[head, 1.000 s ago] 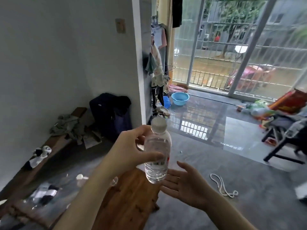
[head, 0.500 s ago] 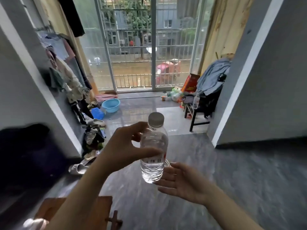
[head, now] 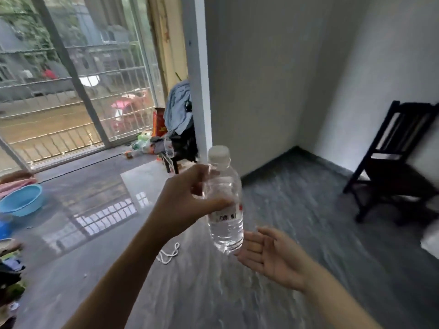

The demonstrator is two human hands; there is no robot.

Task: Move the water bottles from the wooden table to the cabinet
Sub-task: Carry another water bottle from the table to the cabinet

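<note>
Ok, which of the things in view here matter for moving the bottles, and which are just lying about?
Part of the job:
- water bottle, upright, gripped by the left hand
- right hand, open, palm up just under the bottle

Just lying about:
- blue basin
- white cord on the floor
- dark chair by the wall
- clothes pile near the window

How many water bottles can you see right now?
2. One water bottle is held upright in the left hand, above the open right hand. A second bottle stands by the cluttered dark chair near the window. Clutter there may hide more.
</note>
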